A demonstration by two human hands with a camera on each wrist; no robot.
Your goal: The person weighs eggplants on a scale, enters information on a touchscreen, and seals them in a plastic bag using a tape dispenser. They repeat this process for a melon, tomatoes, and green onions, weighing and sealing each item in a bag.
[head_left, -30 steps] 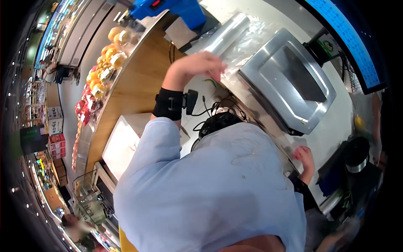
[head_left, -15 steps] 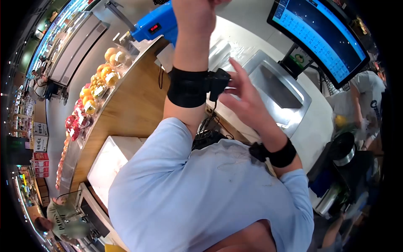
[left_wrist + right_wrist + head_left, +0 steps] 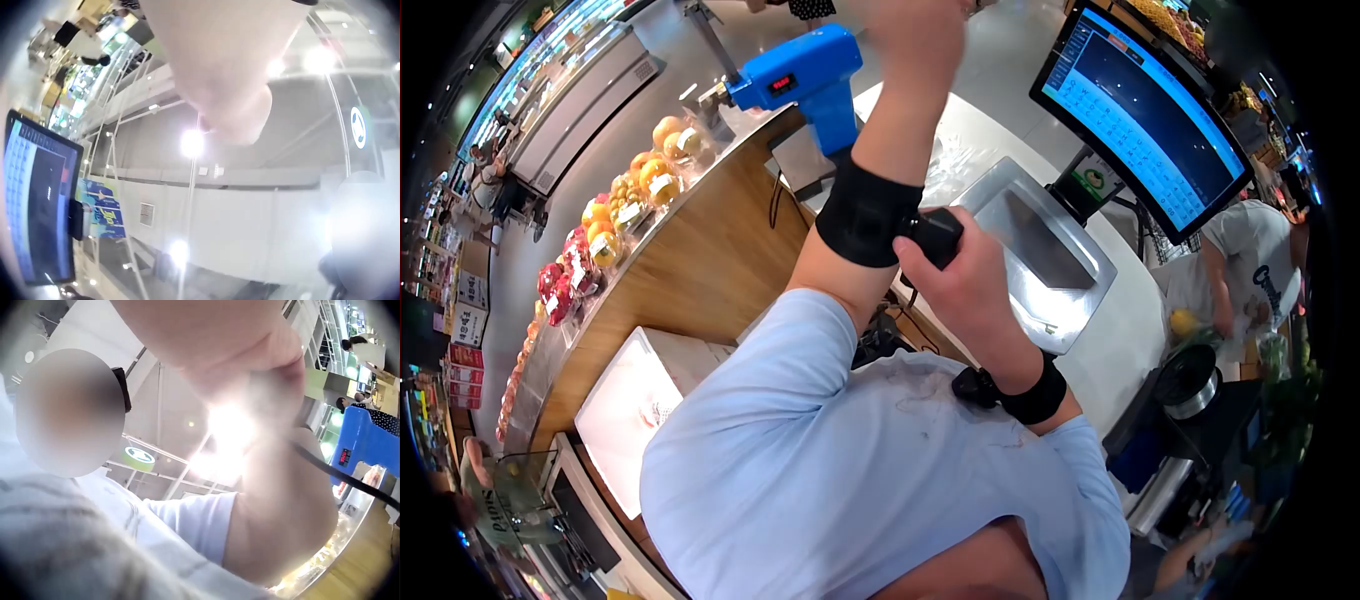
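My left arm is raised, its hand (image 3: 920, 35) blurred and partly cut off by the top edge of the head view. In the left wrist view that hand (image 3: 219, 81) shows against the ceiling, nothing visible in it. A black band (image 3: 870, 212) wraps the left wrist, with a small black camera (image 3: 936, 238) on its side. My right hand (image 3: 965, 285) grips this camera, thumb on the near side. The right wrist view has the right hand (image 3: 250, 350) close over the left forearm (image 3: 281, 512). Another black band (image 3: 1040, 390) circles the right wrist.
A steel scale (image 3: 1040, 250) stands on the white counter (image 3: 1135, 320) beside a touchscreen monitor (image 3: 1145, 125). Behind the left arm is a blue device (image 3: 815, 80) with red digits. Packed fruit (image 3: 625, 210) lines the counter edge. A white box (image 3: 635, 410) sits at left; a person (image 3: 1250, 265) stands right.
My left arm has risen forward, its hand leaving the counter's edge. The right hand has come up from the right and taken hold of the left wrist's camera.
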